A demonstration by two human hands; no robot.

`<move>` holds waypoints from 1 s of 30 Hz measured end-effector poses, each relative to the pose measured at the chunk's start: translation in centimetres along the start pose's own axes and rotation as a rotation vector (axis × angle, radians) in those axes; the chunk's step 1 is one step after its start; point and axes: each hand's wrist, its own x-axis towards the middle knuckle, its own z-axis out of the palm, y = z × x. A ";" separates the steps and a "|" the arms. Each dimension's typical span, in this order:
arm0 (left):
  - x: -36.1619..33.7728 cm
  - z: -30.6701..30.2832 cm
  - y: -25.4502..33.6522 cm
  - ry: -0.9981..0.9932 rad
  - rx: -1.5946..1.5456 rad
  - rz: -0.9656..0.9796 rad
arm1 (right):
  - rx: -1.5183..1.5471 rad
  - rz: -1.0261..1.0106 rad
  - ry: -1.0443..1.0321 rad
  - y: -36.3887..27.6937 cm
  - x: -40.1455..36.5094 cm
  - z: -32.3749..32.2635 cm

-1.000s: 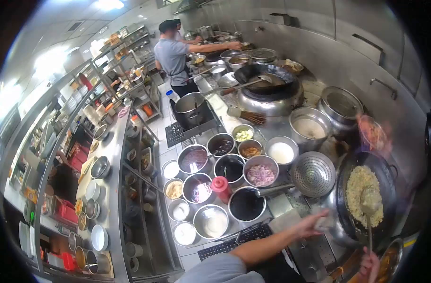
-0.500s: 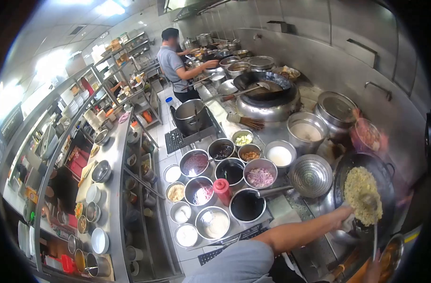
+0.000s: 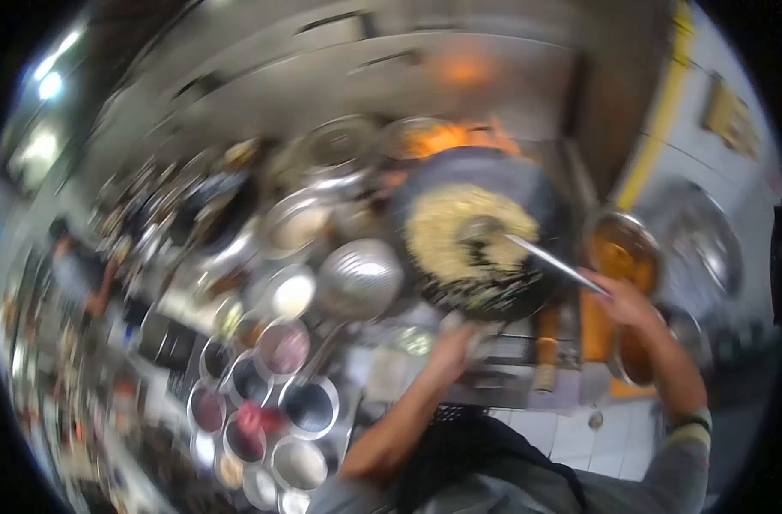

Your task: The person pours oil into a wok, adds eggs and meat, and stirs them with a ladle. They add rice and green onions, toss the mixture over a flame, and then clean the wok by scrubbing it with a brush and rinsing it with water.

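Observation:
A dark wok (image 3: 468, 171) sits tilted over the burner, holding a spread of yellow fried rice (image 3: 438, 227). With a pale cloth (image 3: 472, 330) in it, my left hand (image 3: 451, 353) is closed at the wok's near edge; blur hides the exact grip. My right hand (image 3: 620, 300) is wrapped around the handle of a metal ladle (image 3: 554, 261), whose bowl rests in the rice. Orange flames (image 3: 451, 137) flare behind the wok.
Left of the wok are a perforated strainer (image 3: 361, 278) and several ingredient pots, including a dark-liquid pot (image 3: 310, 407). A container of orange liquid (image 3: 622, 248) and a large metal bowl (image 3: 699, 240) stand right. A co-worker (image 3: 78, 270) stands far left.
My view has swung right toward the wok and is blurred. The rice, earlier heaped up the wok's side, now lies spread with the ladle in it. Flames show brighter behind.

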 end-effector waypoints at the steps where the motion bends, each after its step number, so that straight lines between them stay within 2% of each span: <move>1: -1.1 -1.6 -1.8 0.008 0.197 0.055 | -0.231 0.250 -0.050 -2.0 -1.3 -0.7; 2: -3.6 -0.4 -2.2 0.078 0.188 0.078 | -0.161 0.182 -0.047 -1.8 -2.7 -1.2; 3: -6.2 1.3 -1.6 0.160 0.170 0.112 | -0.156 0.228 -0.017 -0.8 -3.8 -2.1; 5: -7.0 2.2 2.3 0.134 0.216 -0.032 | -0.088 -0.066 -0.030 0.6 -6.1 -3.1; 6: -4.7 1.4 3.9 0.136 0.079 -0.098 | -0.089 -0.049 -0.030 0.6 -6.0 -3.8; 7: -4.0 3.1 5.4 0.120 0.060 -0.103 | -0.077 -0.054 -0.098 0.7 -5.0 -4.6; 9: 0.9 1.9 5.5 0.070 0.067 -0.119 | -0.039 -0.059 -0.234 0.6 -3.7 -5.1; 11: 2.1 0.2 3.1 0.105 0.136 -0.050 | -0.071 0.021 -0.150 -3.1 -1.7 -2.7; 12: 2.9 -1.9 1.7 0.141 0.197 0.034 | -0.139 0.229 -0.137 -5.1 -0.9 -1.7; 13: 6.3 -10.0 -1.7 -0.033 0.248 0.003 | -0.208 0.438 -0.119 -6.0 -0.7 -1.2; 14: 1.9 -6.3 -1.9 0.115 0.190 0.022 | -0.135 0.311 -0.042 -5.3 -1.7 -0.6; 15: -2.9 -0.2 -0.1 0.157 0.077 0.165 | -0.056 0.180 0.046 -3.9 -3.0 0.3; 16: -1.5 -0.9 0.6 0.169 0.068 0.137 | -0.046 -0.136 0.243 -1.8 -3.8 1.9; 17: -2.0 -2.6 0.2 0.219 0.043 0.086 | -0.033 -0.138 0.209 -3.2 -4.2 1.7; 19: -1.4 1.2 4.2 0.167 -0.010 0.072 | 0.543 0.396 -0.036 -7.1 -4.9 -0.6; 20: -0.9 1.5 4.0 0.109 -0.111 0.164 | 0.608 0.350 -0.098 -6.0 -4.2 -0.8; 21: -1.2 2.3 4.0 0.104 -0.109 0.176 | 0.606 0.337 -0.093 -6.1 -3.6 -1.3; 23: -2.6 4.0 3.4 0.164 -0.168 0.214 | 0.637 0.348 -0.056 -6.2 -2.0 -2.5; 24: -2.7 2.4 2.8 0.054 -0.076 0.173 | 0.593 0.376 -0.041 -6.5 -1.5 -3.4; 25: -2.9 2.4 1.9 0.055 -0.070 0.187 | 0.596 0.361 -0.039 -6.6 -1.0 -4.3; 27: -3.1 3.5 -1.3 0.325 0.292 0.556 | 0.349 0.356 -0.112 -6.6 -0.2 -4.8; 28: -2.4 3.5 -2.4 0.328 0.209 0.663 | 0.372 0.326 -0.130 -7.3 0.6 -4.4; 29: -2.2 2.6 -2.0 0.326 0.216 0.664 | 0.378 0.325 -0.126 -8.4 1.6 -3.7; 30: -2.6 1.9 -0.9 0.342 0.275 0.513 | 0.677 0.331 -0.292 -9.4 2.8 -2.6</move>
